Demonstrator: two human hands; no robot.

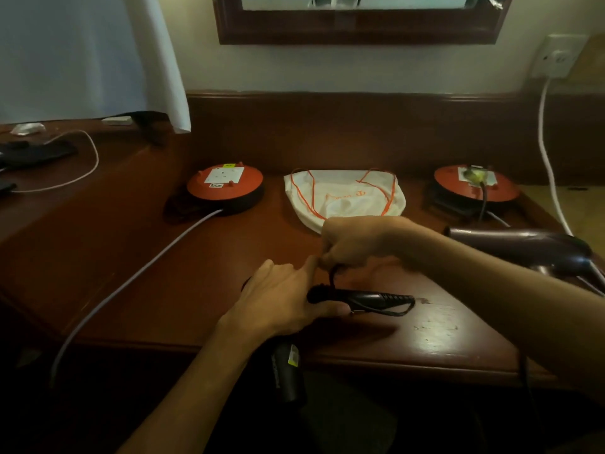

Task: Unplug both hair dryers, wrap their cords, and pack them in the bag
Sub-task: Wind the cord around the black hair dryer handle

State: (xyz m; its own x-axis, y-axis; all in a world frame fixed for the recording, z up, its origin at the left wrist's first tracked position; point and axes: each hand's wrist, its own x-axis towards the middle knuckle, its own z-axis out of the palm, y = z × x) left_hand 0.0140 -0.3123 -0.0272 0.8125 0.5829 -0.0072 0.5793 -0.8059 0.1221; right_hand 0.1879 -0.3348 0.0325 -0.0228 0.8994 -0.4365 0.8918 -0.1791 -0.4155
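My left hand [288, 299] grips a black hair dryer [288, 371] at the desk's front edge; its barrel points down past the edge and its handle end [370, 298] lies on the wood. My right hand [357, 242] pinches the dryer's black cord [332, 276] just above the handle. A second, dark purple hair dryer [520, 245] lies on the right, its cord [483, 201] plugged into the right orange socket reel [476, 183]. The white drawstring bag [343, 198] with orange strings lies flat at the back centre.
A left orange socket reel [226, 186] has nothing plugged in, and its white cable [144, 270] runs off the desk front. Another white cable [548, 158] hangs from a wall socket [556, 57] at right. Dark items and a thin white wire [88, 168] lie on the left side table.
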